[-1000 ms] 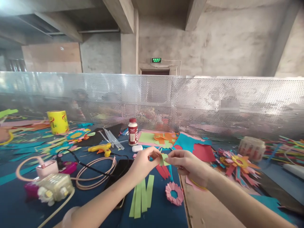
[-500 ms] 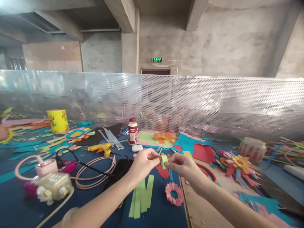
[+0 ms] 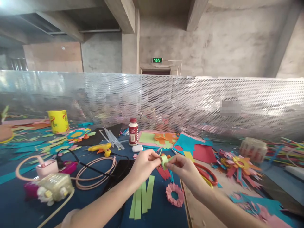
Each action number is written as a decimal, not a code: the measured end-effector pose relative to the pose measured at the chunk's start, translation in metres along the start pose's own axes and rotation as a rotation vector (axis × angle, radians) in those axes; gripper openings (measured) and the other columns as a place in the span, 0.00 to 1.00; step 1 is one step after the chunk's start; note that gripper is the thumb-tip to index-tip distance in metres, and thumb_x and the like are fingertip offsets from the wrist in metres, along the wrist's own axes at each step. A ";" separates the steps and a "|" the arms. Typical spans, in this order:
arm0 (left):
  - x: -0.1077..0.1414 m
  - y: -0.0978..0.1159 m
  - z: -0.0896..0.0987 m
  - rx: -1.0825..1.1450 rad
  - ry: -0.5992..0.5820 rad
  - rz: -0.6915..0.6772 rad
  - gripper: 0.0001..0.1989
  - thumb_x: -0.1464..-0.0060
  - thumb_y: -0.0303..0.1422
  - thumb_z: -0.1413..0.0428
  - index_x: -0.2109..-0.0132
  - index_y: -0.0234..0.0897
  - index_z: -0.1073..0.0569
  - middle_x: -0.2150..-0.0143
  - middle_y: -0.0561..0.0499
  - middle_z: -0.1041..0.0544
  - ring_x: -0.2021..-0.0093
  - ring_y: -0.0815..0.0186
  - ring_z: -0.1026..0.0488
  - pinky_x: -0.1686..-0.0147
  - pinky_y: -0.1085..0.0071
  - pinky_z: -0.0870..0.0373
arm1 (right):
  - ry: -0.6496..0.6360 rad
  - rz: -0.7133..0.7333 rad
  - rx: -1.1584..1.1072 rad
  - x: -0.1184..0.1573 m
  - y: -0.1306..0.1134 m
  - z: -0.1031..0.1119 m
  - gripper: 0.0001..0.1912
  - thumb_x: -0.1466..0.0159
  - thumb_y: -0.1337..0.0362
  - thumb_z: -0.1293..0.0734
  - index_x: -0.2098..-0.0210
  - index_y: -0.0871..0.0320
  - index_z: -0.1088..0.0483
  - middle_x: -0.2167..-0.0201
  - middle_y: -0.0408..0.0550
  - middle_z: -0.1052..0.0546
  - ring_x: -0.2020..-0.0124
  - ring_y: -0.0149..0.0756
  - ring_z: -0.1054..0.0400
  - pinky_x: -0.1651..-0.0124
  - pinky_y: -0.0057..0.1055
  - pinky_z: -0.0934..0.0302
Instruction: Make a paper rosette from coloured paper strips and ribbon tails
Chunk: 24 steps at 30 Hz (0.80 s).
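A bent light green paper strip is pinched between the fingertips of both my hands above the table. My left hand grips its left side with thumb and forefinger. From the right, my right hand pinches the lower right part of the strip. Below my hands lie several flat green paper strips side by side. To their right rests a pink paper ring flower with a blue stem. Red paper pieces lie behind the held strip.
A yellow glue gun, a coiled cable and a black phone lie left. A bottle stands ahead. Scissors with red handles and fringed paper flowers lie right. A perforated metal screen runs behind. Another person's hand shows far left.
My hands keep their pinch on the green strip, which looks slightly more curled. My right arm has shifted a little, and more of the scissors shows. The other person's hand at far left has moved.
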<state>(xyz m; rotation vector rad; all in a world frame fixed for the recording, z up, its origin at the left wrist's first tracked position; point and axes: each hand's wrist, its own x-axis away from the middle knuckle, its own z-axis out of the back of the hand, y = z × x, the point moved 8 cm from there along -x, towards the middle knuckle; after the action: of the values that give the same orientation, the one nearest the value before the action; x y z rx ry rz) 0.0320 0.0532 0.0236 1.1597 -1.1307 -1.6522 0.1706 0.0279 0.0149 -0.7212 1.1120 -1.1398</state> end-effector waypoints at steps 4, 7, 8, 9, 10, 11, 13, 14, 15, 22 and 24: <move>0.002 0.000 -0.001 0.009 0.002 0.021 0.04 0.57 0.30 0.44 0.73 0.35 0.31 0.79 0.54 0.27 0.76 0.68 0.30 0.72 0.74 0.38 | 0.016 0.003 0.009 0.003 0.000 -0.001 0.14 0.46 0.54 0.33 0.76 0.59 0.34 0.77 0.42 0.34 0.74 0.32 0.42 0.70 0.29 0.47; 0.003 0.001 -0.001 0.011 0.008 0.029 0.04 0.57 0.30 0.44 0.74 0.35 0.31 0.80 0.55 0.28 0.76 0.68 0.31 0.72 0.74 0.38 | 0.037 0.006 0.034 0.005 0.002 -0.001 0.14 0.45 0.54 0.34 0.75 0.59 0.35 0.77 0.41 0.35 0.74 0.32 0.42 0.70 0.29 0.48; 0.004 0.001 -0.001 0.010 0.010 0.030 0.04 0.57 0.30 0.44 0.74 0.35 0.31 0.80 0.55 0.28 0.76 0.69 0.31 0.73 0.75 0.39 | 0.044 0.008 0.042 0.005 0.002 -0.001 0.14 0.45 0.54 0.34 0.75 0.58 0.35 0.77 0.42 0.35 0.74 0.32 0.42 0.70 0.29 0.48; 0.004 0.002 -0.001 0.009 0.013 0.031 0.04 0.57 0.30 0.44 0.74 0.35 0.31 0.80 0.55 0.29 0.77 0.69 0.31 0.73 0.75 0.39 | 0.051 0.009 0.050 0.005 0.003 -0.001 0.14 0.44 0.54 0.34 0.75 0.58 0.35 0.76 0.42 0.35 0.73 0.32 0.42 0.70 0.30 0.48; 0.005 0.002 -0.001 0.006 0.016 0.031 0.04 0.57 0.30 0.44 0.74 0.35 0.31 0.81 0.56 0.29 0.77 0.69 0.32 0.73 0.75 0.40 | 0.059 0.010 0.057 0.005 0.003 -0.001 0.14 0.44 0.54 0.34 0.75 0.58 0.35 0.76 0.42 0.35 0.73 0.32 0.43 0.69 0.30 0.48; 0.005 0.002 -0.001 0.003 0.019 0.032 0.04 0.56 0.30 0.44 0.74 0.35 0.31 0.81 0.56 0.29 0.77 0.69 0.32 0.74 0.75 0.40 | 0.066 0.008 0.065 0.004 0.004 0.000 0.14 0.44 0.54 0.34 0.75 0.58 0.36 0.76 0.41 0.35 0.74 0.32 0.43 0.70 0.30 0.48; 0.006 0.003 0.000 -0.002 0.022 0.033 0.03 0.56 0.30 0.44 0.74 0.35 0.31 0.80 0.56 0.29 0.76 0.69 0.32 0.74 0.76 0.41 | 0.074 0.003 0.079 0.004 0.005 -0.001 0.14 0.44 0.53 0.34 0.75 0.58 0.36 0.77 0.41 0.37 0.74 0.32 0.44 0.70 0.30 0.49; 0.007 0.003 0.000 -0.004 0.022 0.033 0.03 0.56 0.29 0.44 0.74 0.35 0.31 0.80 0.56 0.29 0.76 0.69 0.32 0.74 0.76 0.41 | 0.074 0.001 0.085 0.004 0.006 -0.001 0.14 0.44 0.53 0.35 0.75 0.58 0.36 0.78 0.40 0.37 0.75 0.32 0.45 0.71 0.29 0.49; 0.007 0.003 -0.001 -0.006 0.022 0.034 0.03 0.56 0.29 0.44 0.74 0.35 0.30 0.80 0.56 0.29 0.76 0.69 0.32 0.74 0.75 0.41 | 0.070 -0.001 0.087 0.004 0.006 -0.002 0.14 0.44 0.53 0.35 0.75 0.58 0.36 0.78 0.40 0.38 0.75 0.31 0.45 0.71 0.29 0.50; 0.008 0.002 0.000 -0.016 0.034 0.040 0.03 0.55 0.29 0.45 0.75 0.35 0.30 0.79 0.55 0.28 0.75 0.69 0.33 0.73 0.75 0.42 | 0.025 -0.022 0.103 0.005 0.006 -0.004 0.15 0.43 0.51 0.36 0.71 0.59 0.32 0.78 0.40 0.39 0.75 0.31 0.46 0.72 0.29 0.51; 0.008 0.001 0.000 -0.016 0.036 0.040 0.03 0.55 0.29 0.45 0.74 0.35 0.30 0.79 0.55 0.28 0.75 0.69 0.33 0.73 0.75 0.42 | 0.014 -0.024 0.105 0.005 0.006 -0.004 0.16 0.43 0.51 0.36 0.71 0.59 0.32 0.78 0.40 0.39 0.74 0.31 0.46 0.71 0.29 0.52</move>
<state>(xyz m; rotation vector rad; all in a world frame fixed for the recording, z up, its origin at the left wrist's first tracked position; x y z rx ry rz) 0.0298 0.0454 0.0231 1.1453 -1.1087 -1.6013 0.1693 0.0256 0.0065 -0.6470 1.0496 -1.2163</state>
